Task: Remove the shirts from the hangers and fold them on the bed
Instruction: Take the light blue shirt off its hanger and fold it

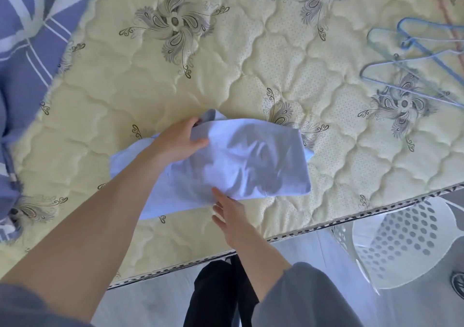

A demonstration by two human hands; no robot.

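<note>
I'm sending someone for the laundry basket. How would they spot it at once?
Start at the cream quilted mattress. Below its near edge, at the right, sits the white plastic basket. Only it has walls dotted with round holes.

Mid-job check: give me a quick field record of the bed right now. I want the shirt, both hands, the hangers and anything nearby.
shirt: pale blue, partly folded, lying on the mattress near its front edge
left hand: grips the shirt's left fold
right hand: fingers straight, touching the shirt's near edge
hangers: blue, empty, on the mattress at far right
blanket: blue patterned, at left
white plastic item: perforated, beside the bed
</note>
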